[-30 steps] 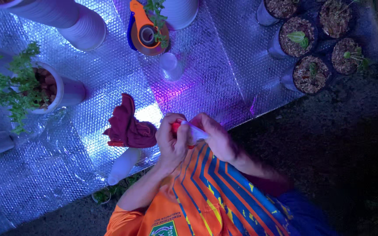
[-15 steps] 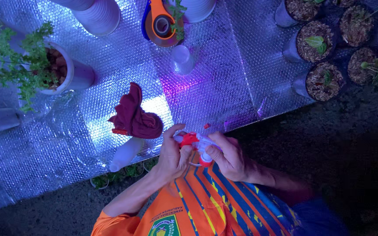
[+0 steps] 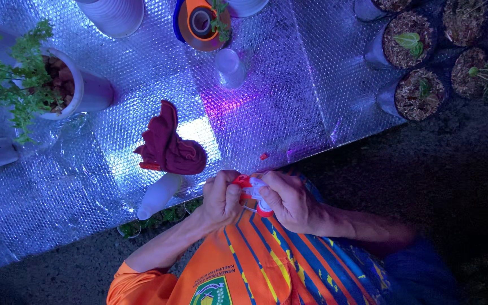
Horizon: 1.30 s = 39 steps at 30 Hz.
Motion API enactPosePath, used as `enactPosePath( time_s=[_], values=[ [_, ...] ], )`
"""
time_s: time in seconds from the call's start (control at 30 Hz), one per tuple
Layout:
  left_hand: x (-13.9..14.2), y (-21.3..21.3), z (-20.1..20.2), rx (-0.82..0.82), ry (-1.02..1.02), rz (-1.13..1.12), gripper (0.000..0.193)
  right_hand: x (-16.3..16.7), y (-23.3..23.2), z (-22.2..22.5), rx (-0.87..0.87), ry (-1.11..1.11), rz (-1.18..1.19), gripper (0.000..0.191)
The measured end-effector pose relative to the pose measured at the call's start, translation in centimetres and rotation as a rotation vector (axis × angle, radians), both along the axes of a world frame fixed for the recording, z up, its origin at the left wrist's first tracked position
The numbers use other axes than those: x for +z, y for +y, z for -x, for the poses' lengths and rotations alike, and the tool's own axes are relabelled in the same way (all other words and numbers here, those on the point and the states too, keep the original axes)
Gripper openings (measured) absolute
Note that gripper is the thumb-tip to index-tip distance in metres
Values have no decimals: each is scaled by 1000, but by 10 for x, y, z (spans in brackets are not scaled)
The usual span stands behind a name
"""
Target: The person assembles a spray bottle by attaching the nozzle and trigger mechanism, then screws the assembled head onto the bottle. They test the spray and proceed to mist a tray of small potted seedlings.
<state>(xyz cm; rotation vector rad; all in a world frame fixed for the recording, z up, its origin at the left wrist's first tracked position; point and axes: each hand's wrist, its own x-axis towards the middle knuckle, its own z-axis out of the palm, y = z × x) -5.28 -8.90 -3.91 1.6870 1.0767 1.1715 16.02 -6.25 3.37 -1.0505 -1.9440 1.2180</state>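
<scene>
Both hands meet close to my orange striped shirt, just off the near edge of a silver bubble-foil sheet (image 3: 289, 107). My left hand (image 3: 220, 199) pinches the red end of a small red and white object (image 3: 253, 192). My right hand (image 3: 289, 200) wraps around its white middle and lower red end. What kind of object it is cannot be told. A tiny red piece (image 3: 263, 156) lies on the foil just above my hands.
A maroon cloth (image 3: 169, 147) lies bunched on the foil above a white bottle (image 3: 158, 195) on its side. Farther off are a clear cup (image 3: 230, 68), an orange and blue dish (image 3: 199, 22), a white pot with a leafy plant (image 3: 69, 85) and dark soil pots (image 3: 408, 39).
My hands have dropped from over the foil edge down to my shirt, still together on the red and white object. The view has slid so the foil sits higher.
</scene>
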Motion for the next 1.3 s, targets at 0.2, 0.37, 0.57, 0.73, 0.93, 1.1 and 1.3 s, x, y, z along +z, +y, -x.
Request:
enactPosePath(
  time_s=[0.2,0.37,0.57,0.73,0.93,1.1,1.3],
  values=[
    [-1,6,9,-161,30,-37,35,1,4,-8,91,33,-77,17],
    [3,6,10,-167,49,-57,33,3,5,-9,139,-65,-215,18],
    [17,12,8,-193,90,4,26,10,14,-14,184,-21,-215,17],
    [41,22,10,-142,149,53,23,15,17,-12,148,40,-150,12],
    [43,19,-10,107,-191,254,19,8,13,5,44,71,-124,14],
    [32,14,-15,223,-380,438,28,8,14,8,-34,42,-68,13],
    [24,9,-12,27,-632,551,40,13,22,8,-78,29,-93,15]
  ],
)
